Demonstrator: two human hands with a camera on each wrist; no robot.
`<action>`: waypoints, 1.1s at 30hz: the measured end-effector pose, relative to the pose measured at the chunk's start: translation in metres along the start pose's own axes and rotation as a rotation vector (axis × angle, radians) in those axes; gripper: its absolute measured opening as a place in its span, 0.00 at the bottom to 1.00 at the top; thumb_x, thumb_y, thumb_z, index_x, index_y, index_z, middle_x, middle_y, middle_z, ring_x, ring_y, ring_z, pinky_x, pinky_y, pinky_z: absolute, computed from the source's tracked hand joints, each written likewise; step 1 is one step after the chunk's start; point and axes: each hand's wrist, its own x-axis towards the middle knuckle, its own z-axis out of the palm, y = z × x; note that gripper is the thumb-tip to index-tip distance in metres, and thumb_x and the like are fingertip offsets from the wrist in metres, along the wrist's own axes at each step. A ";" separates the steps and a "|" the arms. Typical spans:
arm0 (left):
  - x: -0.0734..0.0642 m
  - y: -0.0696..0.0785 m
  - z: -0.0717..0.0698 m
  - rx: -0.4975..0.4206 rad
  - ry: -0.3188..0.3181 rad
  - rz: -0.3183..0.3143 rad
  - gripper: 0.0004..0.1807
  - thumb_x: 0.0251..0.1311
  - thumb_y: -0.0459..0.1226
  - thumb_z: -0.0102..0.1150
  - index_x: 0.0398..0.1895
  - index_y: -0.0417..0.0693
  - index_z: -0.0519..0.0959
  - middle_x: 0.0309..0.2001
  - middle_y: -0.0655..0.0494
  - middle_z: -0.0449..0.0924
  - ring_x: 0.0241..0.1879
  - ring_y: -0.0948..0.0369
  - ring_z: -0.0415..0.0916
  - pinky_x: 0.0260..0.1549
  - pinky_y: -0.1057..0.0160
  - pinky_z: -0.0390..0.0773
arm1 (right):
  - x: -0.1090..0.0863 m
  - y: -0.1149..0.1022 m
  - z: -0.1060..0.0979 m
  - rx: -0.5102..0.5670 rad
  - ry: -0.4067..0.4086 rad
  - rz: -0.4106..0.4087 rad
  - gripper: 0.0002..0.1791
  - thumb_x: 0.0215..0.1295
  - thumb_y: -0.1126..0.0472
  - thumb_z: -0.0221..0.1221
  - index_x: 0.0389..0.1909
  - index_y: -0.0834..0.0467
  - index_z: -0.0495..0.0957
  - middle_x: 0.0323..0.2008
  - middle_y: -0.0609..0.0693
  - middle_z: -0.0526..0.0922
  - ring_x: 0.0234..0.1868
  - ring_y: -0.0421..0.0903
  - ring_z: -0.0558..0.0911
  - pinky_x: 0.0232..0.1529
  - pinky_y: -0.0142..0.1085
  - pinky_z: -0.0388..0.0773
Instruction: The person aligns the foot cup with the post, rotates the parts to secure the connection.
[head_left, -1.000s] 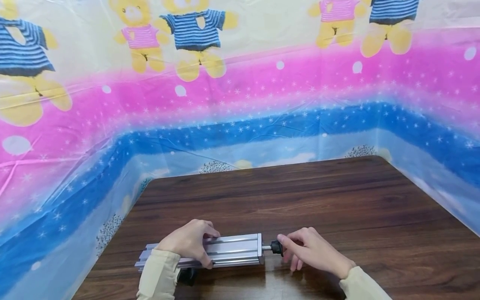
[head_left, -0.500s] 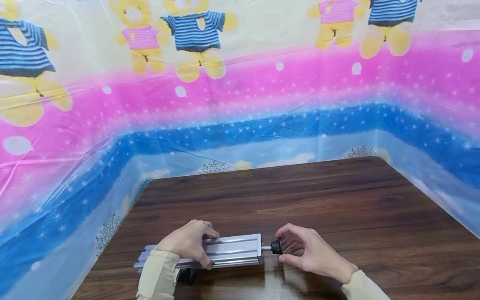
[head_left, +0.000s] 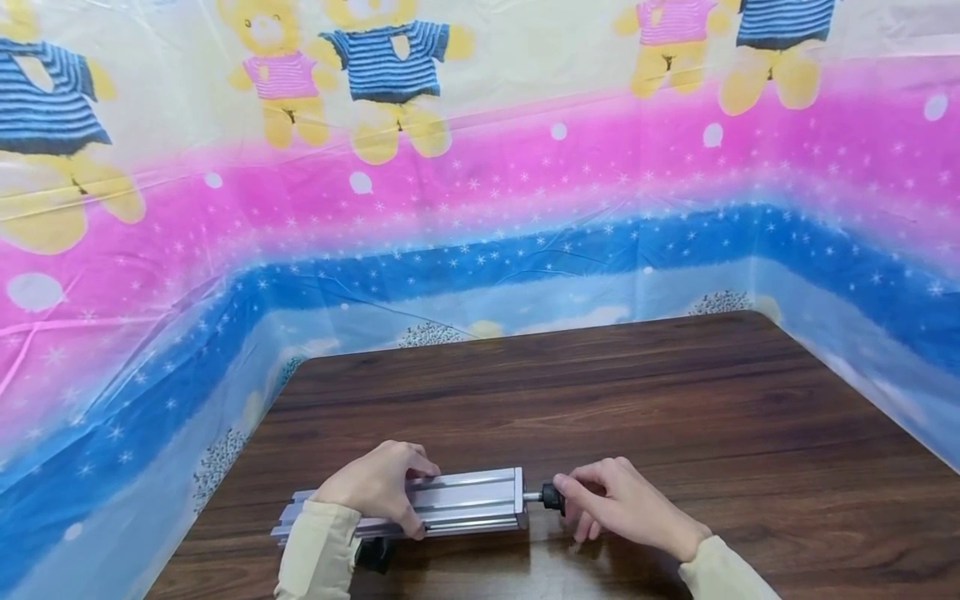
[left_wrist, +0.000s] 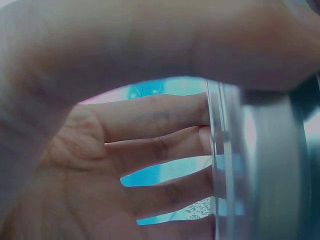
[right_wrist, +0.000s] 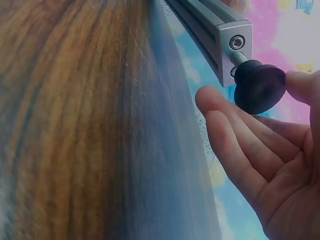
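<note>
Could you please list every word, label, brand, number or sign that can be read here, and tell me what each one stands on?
There are none that I can read.
Silver grooved metal bar: no lettering visible on the parts that show.
Black round screw-on knob: no readable mark.
Brown wood-grain table: grain only.
Colourful printed sheet: bears, snowflakes and spots, no words.
</note>
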 end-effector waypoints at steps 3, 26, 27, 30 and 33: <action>0.001 0.001 -0.001 0.004 0.000 0.002 0.34 0.29 0.37 0.82 0.50 0.43 0.87 0.50 0.51 0.81 0.43 0.57 0.77 0.44 0.51 0.79 | 0.000 0.000 0.000 -0.010 -0.012 0.032 0.28 0.81 0.47 0.44 0.37 0.61 0.86 0.26 0.49 0.89 0.21 0.47 0.86 0.23 0.41 0.83; 0.003 0.001 -0.003 0.048 0.017 0.027 0.34 0.28 0.39 0.83 0.49 0.44 0.87 0.43 0.57 0.81 0.39 0.61 0.74 0.41 0.58 0.78 | -0.001 0.002 -0.001 -0.087 0.043 -0.065 0.17 0.77 0.50 0.54 0.44 0.59 0.84 0.28 0.47 0.88 0.25 0.40 0.86 0.27 0.33 0.81; 0.004 0.001 -0.004 0.052 0.020 0.036 0.34 0.28 0.38 0.82 0.49 0.44 0.87 0.43 0.58 0.81 0.38 0.61 0.74 0.40 0.59 0.78 | -0.001 0.001 -0.001 -0.083 0.033 -0.043 0.19 0.78 0.49 0.52 0.41 0.58 0.85 0.26 0.47 0.88 0.22 0.41 0.85 0.26 0.33 0.80; 0.004 0.002 -0.004 0.056 0.029 0.049 0.34 0.28 0.38 0.82 0.49 0.44 0.87 0.43 0.57 0.81 0.39 0.62 0.75 0.40 0.60 0.78 | 0.000 -0.001 -0.002 -0.109 0.014 0.004 0.26 0.81 0.47 0.45 0.33 0.55 0.86 0.22 0.44 0.87 0.15 0.43 0.83 0.30 0.32 0.79; 0.004 0.003 -0.005 0.056 0.038 0.054 0.34 0.27 0.37 0.82 0.49 0.43 0.87 0.43 0.57 0.82 0.39 0.61 0.76 0.40 0.60 0.78 | -0.001 -0.002 -0.002 -0.139 0.015 0.035 0.30 0.82 0.46 0.40 0.30 0.54 0.86 0.19 0.41 0.86 0.12 0.44 0.81 0.36 0.30 0.77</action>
